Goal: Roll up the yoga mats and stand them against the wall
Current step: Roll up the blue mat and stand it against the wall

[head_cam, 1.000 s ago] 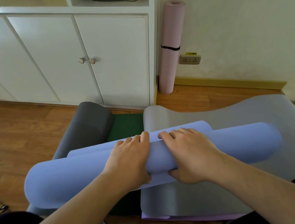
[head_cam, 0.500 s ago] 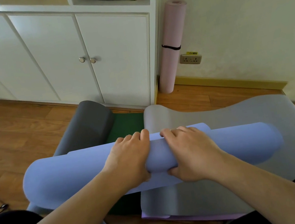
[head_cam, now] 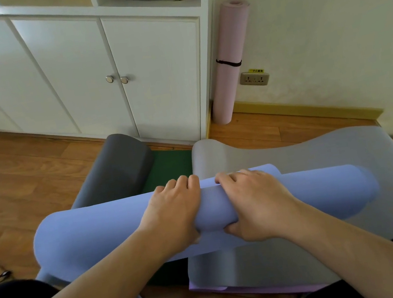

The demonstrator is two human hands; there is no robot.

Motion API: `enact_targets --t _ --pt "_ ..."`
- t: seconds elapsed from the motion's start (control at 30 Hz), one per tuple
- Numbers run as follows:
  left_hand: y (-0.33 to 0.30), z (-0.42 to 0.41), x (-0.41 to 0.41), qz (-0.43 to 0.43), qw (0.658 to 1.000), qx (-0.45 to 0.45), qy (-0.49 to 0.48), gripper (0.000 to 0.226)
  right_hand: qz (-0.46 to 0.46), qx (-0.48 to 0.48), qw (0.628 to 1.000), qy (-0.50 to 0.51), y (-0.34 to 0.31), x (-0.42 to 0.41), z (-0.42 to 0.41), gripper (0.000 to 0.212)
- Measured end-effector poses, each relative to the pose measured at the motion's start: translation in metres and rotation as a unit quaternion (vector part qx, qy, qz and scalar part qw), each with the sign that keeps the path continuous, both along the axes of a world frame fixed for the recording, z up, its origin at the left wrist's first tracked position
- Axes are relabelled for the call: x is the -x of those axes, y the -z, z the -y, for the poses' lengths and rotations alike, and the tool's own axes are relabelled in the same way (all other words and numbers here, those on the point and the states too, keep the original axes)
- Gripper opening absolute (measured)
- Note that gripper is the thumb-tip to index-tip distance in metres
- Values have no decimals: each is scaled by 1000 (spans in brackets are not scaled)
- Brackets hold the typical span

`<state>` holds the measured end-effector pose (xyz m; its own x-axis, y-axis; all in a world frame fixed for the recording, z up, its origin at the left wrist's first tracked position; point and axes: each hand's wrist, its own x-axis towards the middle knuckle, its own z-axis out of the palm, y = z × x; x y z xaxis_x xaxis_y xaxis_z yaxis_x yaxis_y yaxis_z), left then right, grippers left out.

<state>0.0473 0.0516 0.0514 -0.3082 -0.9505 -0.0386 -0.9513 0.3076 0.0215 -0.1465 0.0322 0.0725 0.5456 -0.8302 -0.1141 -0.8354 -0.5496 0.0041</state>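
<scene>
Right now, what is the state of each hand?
Left hand: grips the blue mat roll.
Right hand: grips the same roll.

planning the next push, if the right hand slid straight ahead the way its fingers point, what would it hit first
Probably the flat grey mat just past the blue roll that the right hand grips. Further along that line stands the pink rolled mat against the wall, though depth is hard to judge.
</scene>
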Motion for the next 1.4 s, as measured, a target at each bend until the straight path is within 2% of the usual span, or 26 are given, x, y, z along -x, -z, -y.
enact_targets --t 0.1,0.23,0.3,0.37,0.43,0.57,0.63,0.7,0.83,0.93,1.1,1.2,1.27,1.33,1.4 --pt "-7 2 -3 -57 998 -25 -20 62 -16 20 1000 -6 3 2 -2 89" --pt "-6 0 -7 -63 997 -41 -13 69 5 37 999 -7 6 2 1 63" --pt "-2 -2 -8 -20 999 -31 2 86 15 33 999 -1 3 2 3 55" --pt "3 -2 -5 18 1000 -1 3 91 22 24 999 3 1 3 3 55" --pt "3 0 -3 15 1000 18 4 83 20 19 1000 -1 -1 3 1 63" --pt "-4 2 -4 -58 998 -5 -11 69 -7 25 1000 0 -3 2 -2 96" --pt "-6 2 -5 -70 997 -9 -13 67 -4 31 1000 2 -1 1 -2 90" --pt "-6 0 -5 -61 998 -6 -4 68 13 41 999 -2 1 1 -1 75" --pt "1 -2 -7 12 1000 21 15 89 37 37 999 1 -2 5 2 58" --pt "2 0 -3 21 999 34 18 87 37 22 999 3 -3 5 2 62" --pt "-3 3 -4 -39 999 1 0 76 -7 19 1000 -1 -2 5 0 91" --pt "-1 2 -6 -51 999 -10 -1 72 6 27 1000 -3 3 4 2 73" --pt "1 1 -8 -32 999 -11 8 83 22 28 999 -3 1 4 4 62" --pt "4 1 -8 -2 1000 -7 12 95 38 17 999 -3 -1 4 5 58" --pt "5 1 -6 9 1000 10 16 91 38 -2 999 0 -2 4 5 62"
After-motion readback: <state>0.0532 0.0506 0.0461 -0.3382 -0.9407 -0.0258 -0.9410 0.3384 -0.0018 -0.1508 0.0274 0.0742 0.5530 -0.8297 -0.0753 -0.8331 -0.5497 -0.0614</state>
